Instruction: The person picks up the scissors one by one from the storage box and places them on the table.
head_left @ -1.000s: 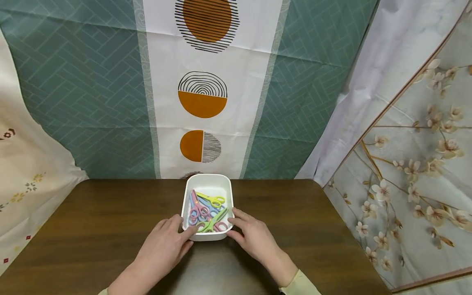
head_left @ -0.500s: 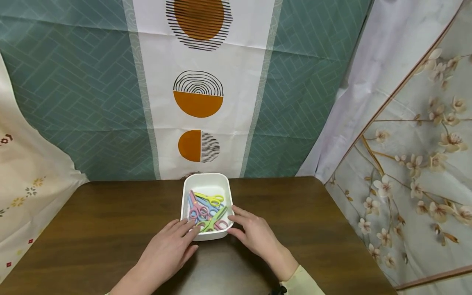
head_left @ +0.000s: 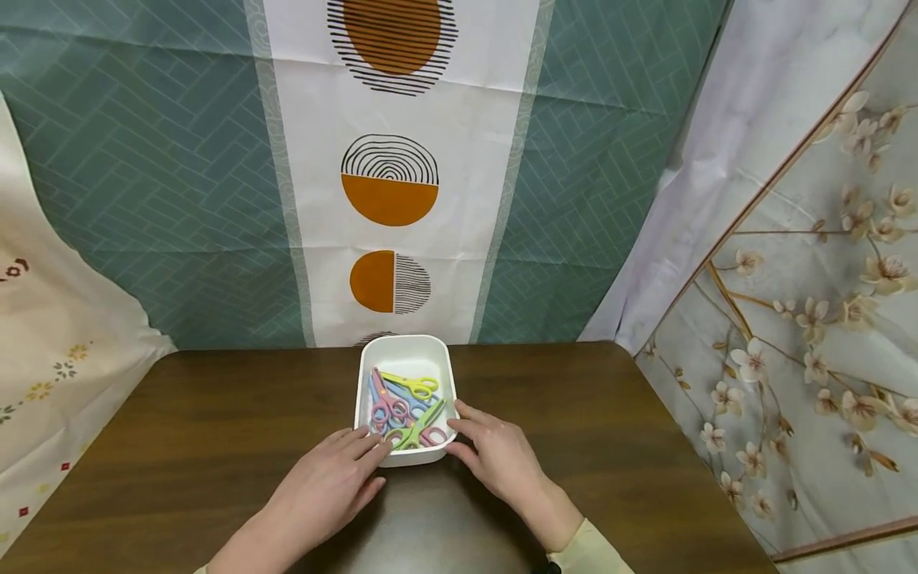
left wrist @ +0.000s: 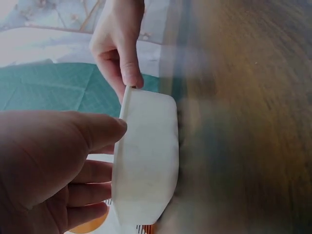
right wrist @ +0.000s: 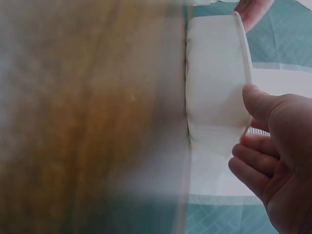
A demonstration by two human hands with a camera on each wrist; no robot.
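Observation:
A white plastic box (head_left: 410, 457) stands near the table's back edge in the head view. Inside it lie several small scissors: yellow scissors (head_left: 421, 388), pink scissors (head_left: 381, 391), blue ones partly covered, and green scissors (head_left: 428, 418) on top at the front. My left hand (head_left: 326, 478) rests its fingers on the front left rim, thumb held apart from the front wall. At the front right corner my right hand (head_left: 502, 454) holds the box, thumb at the front and fingers at the side. Both wrist views show the outer wall of the box (left wrist: 148, 156).
The dark wooden table (head_left: 215, 430) carries the box. Behind it hangs a green and white patterned cloth (head_left: 194, 199). A floral cloth (head_left: 810, 359) hangs on the right, and a cream cloth (head_left: 57, 319) on the left.
My left thumb has moved away from the box's front wall, and the left fingers lie more over the rim. The right hand, box and scissors stay nearly as they were; the view shifts slightly.

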